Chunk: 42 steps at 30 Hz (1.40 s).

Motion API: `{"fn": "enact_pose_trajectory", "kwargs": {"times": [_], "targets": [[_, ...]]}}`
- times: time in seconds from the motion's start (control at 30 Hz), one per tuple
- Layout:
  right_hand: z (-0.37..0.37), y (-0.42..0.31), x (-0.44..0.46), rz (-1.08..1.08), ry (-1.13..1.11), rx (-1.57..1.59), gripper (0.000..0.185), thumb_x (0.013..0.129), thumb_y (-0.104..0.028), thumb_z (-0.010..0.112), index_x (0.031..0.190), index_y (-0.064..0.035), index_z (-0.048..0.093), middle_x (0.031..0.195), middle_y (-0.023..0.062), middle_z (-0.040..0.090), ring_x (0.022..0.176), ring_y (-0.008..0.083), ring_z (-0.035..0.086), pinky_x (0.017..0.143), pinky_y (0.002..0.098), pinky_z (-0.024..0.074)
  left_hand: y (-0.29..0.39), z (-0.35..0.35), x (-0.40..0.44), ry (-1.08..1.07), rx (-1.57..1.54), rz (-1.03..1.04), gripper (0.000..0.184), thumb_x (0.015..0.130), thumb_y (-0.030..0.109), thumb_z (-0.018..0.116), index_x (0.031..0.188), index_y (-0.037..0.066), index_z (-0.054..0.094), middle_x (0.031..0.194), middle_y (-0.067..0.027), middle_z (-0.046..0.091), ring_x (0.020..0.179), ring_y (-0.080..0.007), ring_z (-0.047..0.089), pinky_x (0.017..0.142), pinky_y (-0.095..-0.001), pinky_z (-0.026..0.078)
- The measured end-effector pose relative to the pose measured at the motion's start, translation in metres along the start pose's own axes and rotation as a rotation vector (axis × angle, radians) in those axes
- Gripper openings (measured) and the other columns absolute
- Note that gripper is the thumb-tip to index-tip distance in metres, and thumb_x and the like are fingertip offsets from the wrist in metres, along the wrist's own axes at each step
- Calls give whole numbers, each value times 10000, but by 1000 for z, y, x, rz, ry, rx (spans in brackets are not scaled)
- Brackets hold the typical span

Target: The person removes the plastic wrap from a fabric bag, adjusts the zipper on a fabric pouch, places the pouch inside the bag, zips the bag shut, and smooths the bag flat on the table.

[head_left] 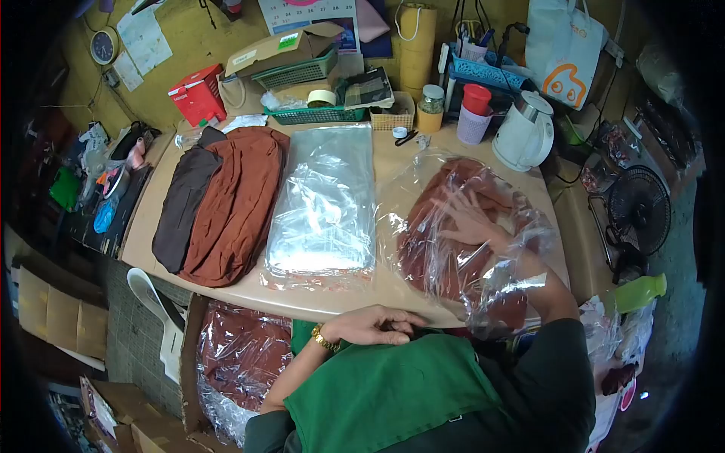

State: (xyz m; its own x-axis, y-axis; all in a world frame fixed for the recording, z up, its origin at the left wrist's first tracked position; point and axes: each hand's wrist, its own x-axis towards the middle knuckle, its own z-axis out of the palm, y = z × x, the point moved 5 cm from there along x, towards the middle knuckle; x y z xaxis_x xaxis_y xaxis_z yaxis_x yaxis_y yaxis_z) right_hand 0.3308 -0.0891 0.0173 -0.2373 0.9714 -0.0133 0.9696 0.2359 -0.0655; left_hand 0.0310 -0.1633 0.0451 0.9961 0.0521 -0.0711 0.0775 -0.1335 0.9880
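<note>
My right hand lies with its fingers spread over a folded rust-brown garment on the right of the table. A clear plastic bag surrounds the garment, and its film also covers my wrist and forearm. My left hand, with a gold watch on the wrist, is at the table's front edge. Its fingers are loosely bent and apart, with nothing visible in them. Left of the bagged garment is a stack of flat clear plastic bags. Farther left lie rust-brown garments with a dark brown one beside them.
Below the table, a cardboard box holds bagged rust-brown garments. A white kettle, a purple cup and a jar stand at the back right. Green baskets line the back. A black fan is at right.
</note>
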Motion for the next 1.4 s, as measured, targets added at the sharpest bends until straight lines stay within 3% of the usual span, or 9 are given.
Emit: {"fn": "enact_pose_trajectory", "kwargs": {"times": [0.1, 0.2, 0.43, 0.47, 0.6, 0.77, 0.9, 1.2, 1.4], "targets": [[12, 15, -23, 277, 51, 90, 803, 854, -496, 635, 1515, -199, 290, 1564, 209, 204, 1456, 435, 113, 1147, 633, 105, -31, -8, 6, 180, -346, -141, 644, 988, 317, 572, 1511, 77, 283, 1206, -140, 607, 1052, -177, 600, 961, -334, 461], [27, -35, -14, -114, 222, 683, 684, 884, -479, 583, 1465, -176, 387, 1530, 199, 287, 1438, 451, 170, 1135, 645, 120, -52, -19, 25, 522, -796, -80, 714, 1000, 341, 534, 1537, 65, 154, 1355, -185, 521, 1198, -228, 549, 1024, -366, 439], [41, -112, 38, -434, 100, -301, 764, 882, -630, 481, 1492, -190, 344, 1564, 201, 231, 1400, 571, 119, 1059, 758, 33, -55, -17, 55, 665, -885, 105, 805, 948, 67, 602, 1542, 125, 63, 1439, -123, 425, 1251, -211, 493, 1042, -369, 433], [35, -104, 48, -34, 114, -41, 780, 888, -630, 469, 1512, -191, 303, 1571, 199, 221, 1429, 517, 112, 1074, 741, 26, -49, -13, 57, 689, -883, 160, 761, 944, 61, 606, 1529, 118, 122, 1410, -111, 455, 1222, -193, 510, 1030, -358, 441], [16, -123, 82, 129, 408, 294, 684, 907, -520, 525, 1421, -83, 415, 1516, 222, 309, 1432, 420, 219, 1124, 665, 100, -51, -7, 55, 649, -821, 100, 610, 924, 59, 632, 1447, 42, 319, 1353, -97, 513, 1193, -175, 525, 1015, -319, 441], [15, -181, 51, -361, 46, 915, 634, 912, -481, 540, 1384, -67, 453, 1463, 219, 376, 1405, 405, 274, 1125, 651, 122, -89, -40, 10, 823, -1066, 222, 522, 949, 312, 621, 1351, 30, 444, 1263, -94, 570, 1117, -175, 577, 939, -318, 498], [12, -202, 39, -473, -118, 1322, 594, 916, -450, 551, 1354, -54, 483, 1421, 216, 430, 1383, 393, 319, 1125, 640, 141, -53, -60, -22, 1030, -1127, 210, 511, 936, 244, 654, 1326, 78, 369, 1164, -67, 575, 1013, -183, 607, 882, -329, 527], [32, -39, 96, 373, 562, -138, 600, 884, -504, 567, 1306, -77, 569, 1516, 249, 290, 1433, 428, 201, 1117, 668, 107, -89, -53, -28, 1277, -462, 62, 750, 879, -66, 558, 1514, 21, 169, 1436, -180, 411, 1274, -248, 459, 1072, -356, 385], [12, -64, 99, 131, 189, -26, 806, 843, -697, 507, 1505, -279, 313, 1588, 241, 80, 1455, 470, 31, 1100, 711, 39, -77, -39, -36, 1302, -298, 121, 911, 818, -79, 600, 1535, -2, 43, 1548, -209, 192, 1388, -248, 310, 1134, -333, 281]]}}
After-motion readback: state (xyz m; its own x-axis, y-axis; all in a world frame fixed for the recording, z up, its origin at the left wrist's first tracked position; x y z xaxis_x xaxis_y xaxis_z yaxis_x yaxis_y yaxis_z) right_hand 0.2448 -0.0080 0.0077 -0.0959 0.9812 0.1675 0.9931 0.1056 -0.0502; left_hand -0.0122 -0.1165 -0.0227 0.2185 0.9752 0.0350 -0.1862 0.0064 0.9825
